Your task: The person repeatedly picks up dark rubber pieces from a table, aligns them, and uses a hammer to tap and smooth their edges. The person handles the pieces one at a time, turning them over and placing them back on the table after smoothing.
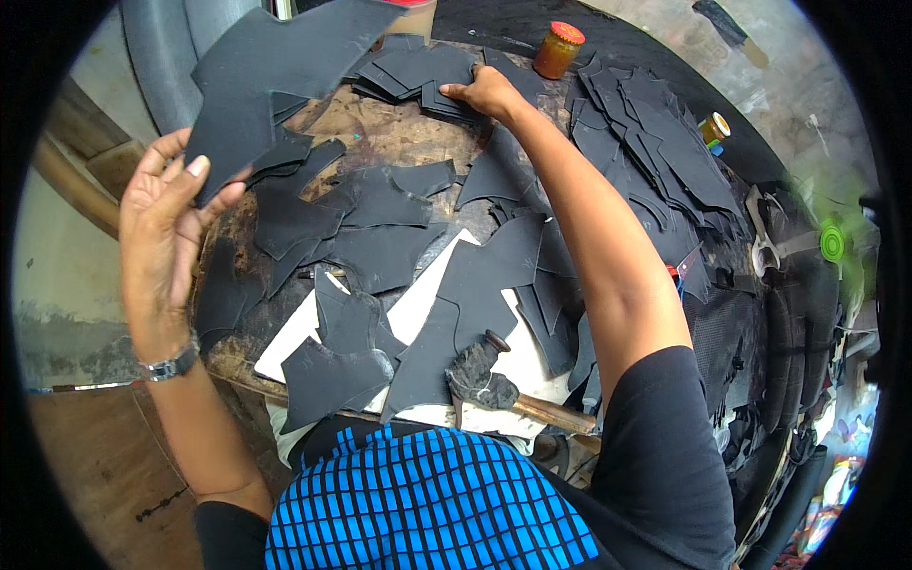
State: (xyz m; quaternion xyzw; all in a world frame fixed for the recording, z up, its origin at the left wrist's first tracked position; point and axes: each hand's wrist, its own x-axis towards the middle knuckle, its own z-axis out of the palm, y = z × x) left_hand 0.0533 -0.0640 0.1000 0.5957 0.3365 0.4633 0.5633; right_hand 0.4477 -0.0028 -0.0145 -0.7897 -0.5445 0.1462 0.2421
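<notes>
My blue checked apron [427, 503] fills the bottom of the view, closest of all. Just past it a hammer [494, 385] with a grimy head lies on white paper patterns [423, 304] at the near edge of the bench [380, 133]. My left hand [166, 223] is raised at the left, a watch [171, 364] on the wrist; thumb and fingers pinch the lower corner of a large black cut piece [275, 66] that stands up above the bench. My right hand [486, 92] reaches across to the far side and presses fingers-down on a stack of black pieces [418, 74]; I cannot tell whether it has closed on any of them. More loose black pieces [370, 218] lie scattered over the bench between my arms, and another fanned row [655, 142] runs along the right. Beyond my right hand stands an amber jar with an orange-red lid [559, 47]. A smaller jar with a yellow lid [714, 126] sits at the right, past the fanned row. Scissors [763, 242] lie farther right, near a round green disc [832, 242].
</notes>
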